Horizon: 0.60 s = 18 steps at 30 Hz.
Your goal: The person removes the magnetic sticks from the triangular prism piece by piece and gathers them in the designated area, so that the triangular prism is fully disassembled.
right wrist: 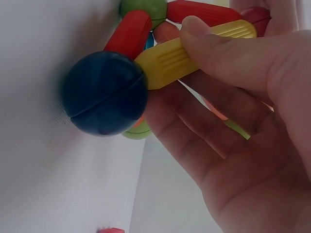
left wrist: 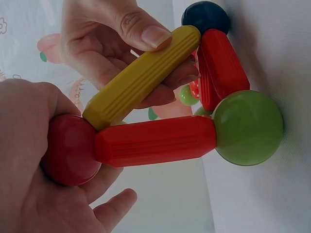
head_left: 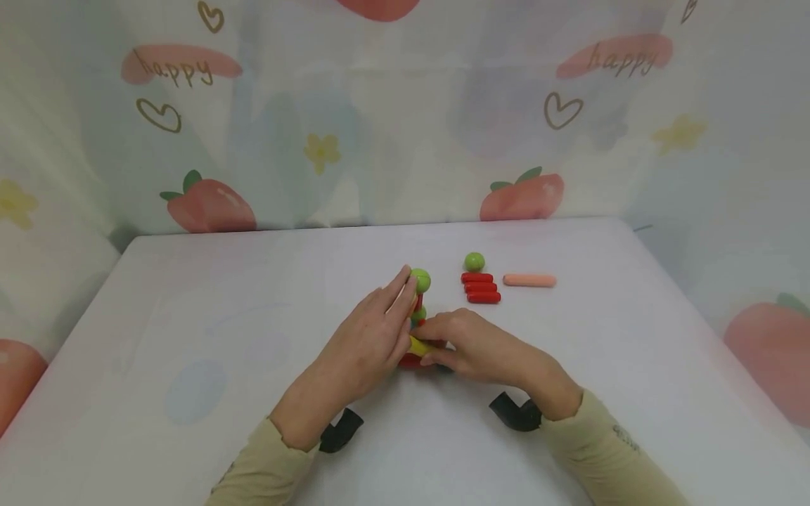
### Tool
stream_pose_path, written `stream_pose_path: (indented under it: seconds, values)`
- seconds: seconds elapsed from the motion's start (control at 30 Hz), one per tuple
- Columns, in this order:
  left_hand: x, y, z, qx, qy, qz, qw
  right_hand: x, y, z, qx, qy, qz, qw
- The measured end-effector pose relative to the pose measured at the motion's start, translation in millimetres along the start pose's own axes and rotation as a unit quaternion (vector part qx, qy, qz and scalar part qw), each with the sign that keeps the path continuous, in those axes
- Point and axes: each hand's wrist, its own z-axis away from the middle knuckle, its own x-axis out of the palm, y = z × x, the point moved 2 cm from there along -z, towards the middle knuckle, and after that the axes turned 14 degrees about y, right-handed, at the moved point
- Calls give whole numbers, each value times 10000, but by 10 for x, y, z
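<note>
My right hand (head_left: 477,344) pinches a yellow ridged rod (left wrist: 141,77) between thumb and fingers. One end of this rod meets a dark blue ball (right wrist: 104,94) on the table; its other end touches a red ball (left wrist: 71,150). Thumb and fingers of my left hand (head_left: 370,337) hold that red ball, with two fingers stretched upward in the head view. A red rod (left wrist: 155,141) joins the red ball to a green ball (left wrist: 249,127), and another red rod (left wrist: 224,63) links green to blue. Higher up is a green ball (head_left: 420,280); hands hide much of the structure.
Several loose pieces lie behind and right of the hands: a green ball (head_left: 474,262), three short red rods (head_left: 481,288) and a pink rod (head_left: 529,280). Black curved straps (head_left: 515,413) show near both wrists. A patterned cloth (head_left: 405,126) hangs behind the white table (head_left: 253,302).
</note>
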Motion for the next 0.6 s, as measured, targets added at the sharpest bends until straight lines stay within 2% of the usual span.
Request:
stream_pose_path:
  seconds: [0.37,0.6]
  values:
    - [-7,-5,-14,113,133,45,9998,-25,9,-9,-110,6,73,9999]
    - [-7,0,-14,10,1,58,10000,-23,-10,-8,-85,-15,159,9998]
